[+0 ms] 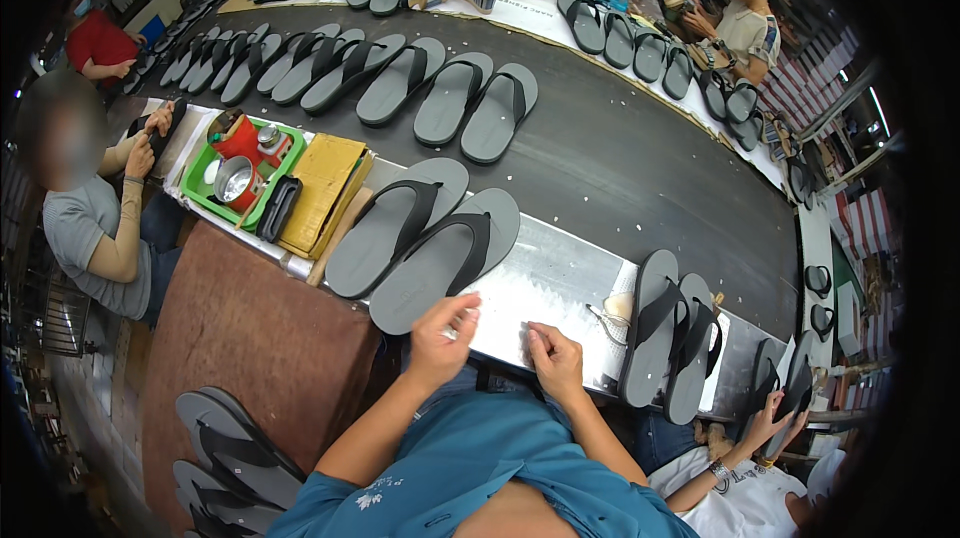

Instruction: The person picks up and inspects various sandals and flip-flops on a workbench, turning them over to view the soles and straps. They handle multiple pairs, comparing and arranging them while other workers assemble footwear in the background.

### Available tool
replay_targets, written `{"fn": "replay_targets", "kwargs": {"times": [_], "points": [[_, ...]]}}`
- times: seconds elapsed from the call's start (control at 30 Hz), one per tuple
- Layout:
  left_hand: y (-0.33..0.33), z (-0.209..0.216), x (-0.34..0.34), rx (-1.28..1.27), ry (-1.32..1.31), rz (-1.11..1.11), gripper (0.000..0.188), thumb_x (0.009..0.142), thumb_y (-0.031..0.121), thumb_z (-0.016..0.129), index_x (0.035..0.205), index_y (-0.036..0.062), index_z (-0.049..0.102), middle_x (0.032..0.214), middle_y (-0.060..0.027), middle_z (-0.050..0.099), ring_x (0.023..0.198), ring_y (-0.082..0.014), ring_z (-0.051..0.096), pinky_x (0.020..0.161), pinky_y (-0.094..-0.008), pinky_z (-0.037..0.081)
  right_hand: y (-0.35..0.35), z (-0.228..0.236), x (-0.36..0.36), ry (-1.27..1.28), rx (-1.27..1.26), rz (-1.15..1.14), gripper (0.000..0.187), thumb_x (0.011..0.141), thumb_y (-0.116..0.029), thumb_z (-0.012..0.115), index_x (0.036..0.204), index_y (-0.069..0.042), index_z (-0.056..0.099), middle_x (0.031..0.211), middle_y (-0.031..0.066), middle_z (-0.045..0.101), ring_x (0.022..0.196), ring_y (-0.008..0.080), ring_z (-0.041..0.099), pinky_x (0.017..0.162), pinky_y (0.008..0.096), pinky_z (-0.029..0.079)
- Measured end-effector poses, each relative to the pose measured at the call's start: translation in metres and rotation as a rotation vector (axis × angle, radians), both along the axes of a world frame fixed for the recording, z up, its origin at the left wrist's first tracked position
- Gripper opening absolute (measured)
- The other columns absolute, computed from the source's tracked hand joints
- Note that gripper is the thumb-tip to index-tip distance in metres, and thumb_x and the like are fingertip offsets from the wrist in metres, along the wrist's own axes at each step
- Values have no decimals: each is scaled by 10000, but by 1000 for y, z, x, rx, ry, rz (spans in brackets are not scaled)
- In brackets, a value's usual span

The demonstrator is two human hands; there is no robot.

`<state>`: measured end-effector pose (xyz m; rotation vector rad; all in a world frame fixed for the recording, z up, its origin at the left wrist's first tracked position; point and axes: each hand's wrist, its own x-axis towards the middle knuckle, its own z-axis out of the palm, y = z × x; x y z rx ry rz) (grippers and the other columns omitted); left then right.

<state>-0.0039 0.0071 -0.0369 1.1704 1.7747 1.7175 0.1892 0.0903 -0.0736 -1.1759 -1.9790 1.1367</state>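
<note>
Resting at the metal bench edge, your left hand pinches something tiny; your right hand curls loosely, with two grey sandals within reach.

left hand grip contents perhaps tiny, unclear

two grey sandals, two hands
</note>
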Motion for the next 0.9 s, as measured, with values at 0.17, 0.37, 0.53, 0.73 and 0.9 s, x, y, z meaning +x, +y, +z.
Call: {"fn": "replay_targets", "kwargs": {"times": [0.17, 0.37, 0.53, 0.73, 0.9], "points": [[22, -13, 13, -98, 195, -62, 235, 856, 116, 687, 1077, 36, 695, 807, -81, 689, 596, -185, 627, 544, -292, 495, 7, 4, 3, 46, -143, -41, 216, 923, -169, 660, 1046, 1, 708, 567, 15, 559, 514, 73, 500, 501, 258, 415], [33, -35, 10, -64, 426, -10, 200, 837, 139, 705, 1009, 37, 713, 680, -79, 661, 532, -202, 624, 496, -313, 484, 52, 10, -5, 14, -89, -56, 249, 943, -200, 635, 1085, -7, 702, 606, 9, 577, 533, 54, 496, 497, 246, 407], [38, -40, 14, -67, 576, 66, 145, 829, 160, 703, 936, 63, 712, 611, -43, 623, 512, -199, 608, 493, -317, 482, 110, 30, -50, 8, -31, 51, 306, 929, -221, 640, 1155, -17, 667, 851, 86, 652, 755, 142, 615, 643, 277, 488], [41, -35, 13, -162, 649, 44, 108, 822, 144, 698, 878, 52, 682, 669, -61, 654, 542, -210, 624, 500, -318, 493, 184, 46, -143, 63, -95, 145, 375, 931, -212, 627, 1244, -6, 600, 1026, 129, 600, 888, 230, 642, 781, 357, 526], [41, -43, 14, -131, 679, 68, 127, 788, 153, 722, 862, 56, 686, 586, -69, 585, 494, -222, 590, 481, -330, 486, 258, 27, -243, -66, 30, 31, 703, 895, -378, 645, 1406, 43, 409, 1224, 242, 527, 1109, 353, 591, 918, 426, 495]]}}
